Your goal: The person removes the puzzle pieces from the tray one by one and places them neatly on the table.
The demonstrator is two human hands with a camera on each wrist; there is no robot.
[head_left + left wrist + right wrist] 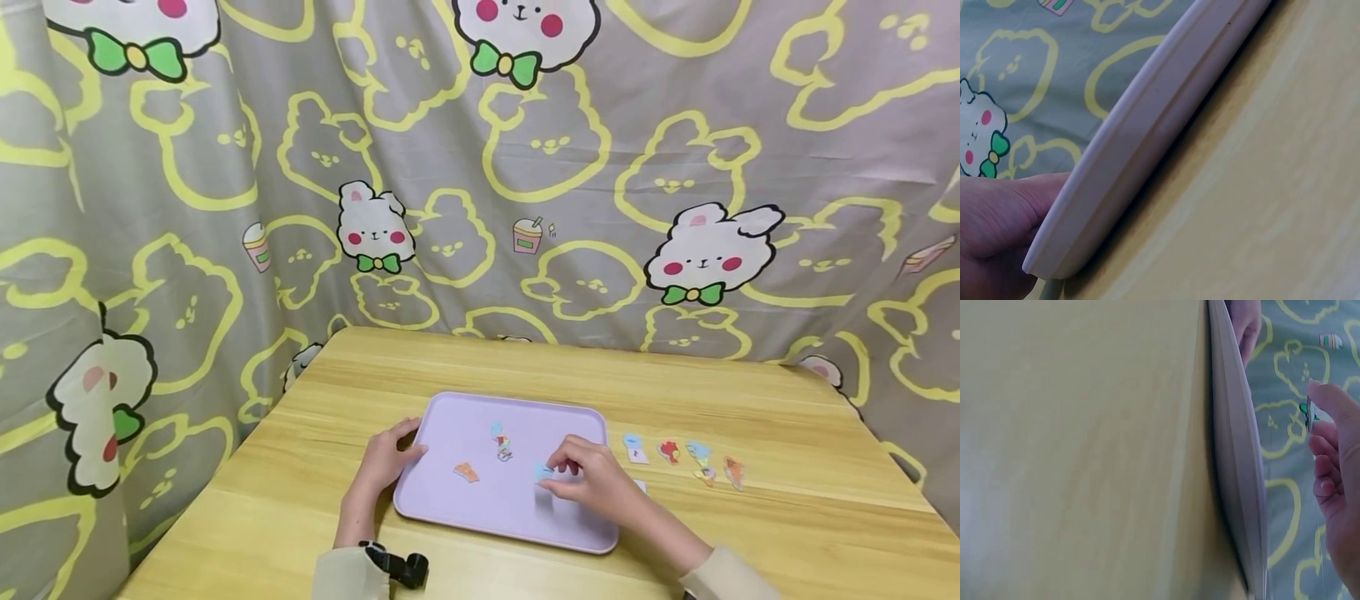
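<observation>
On the wooden table lies a lilac tray [480,508]. My left hand [384,460] holds its left edge, the thumb over the rim; in the left wrist view part of that hand [997,225] is hidden behind the rim. Above the tray's right part, my right hand [592,479] pinches a small light blue flat piece [543,472] between thumb and finger. The right wrist view shows this thin piece [1309,415] nearly edge-on. On the tray lie an orange piece [466,472] and a column of small colourful pieces [502,442].
Right of the tray, several flat cutout pieces lie on the table [810,533], among them a blue and white one [635,448], a red one [669,452] and an orange one [734,472]. A patterned grey curtain [465,158] hangs behind and at both sides.
</observation>
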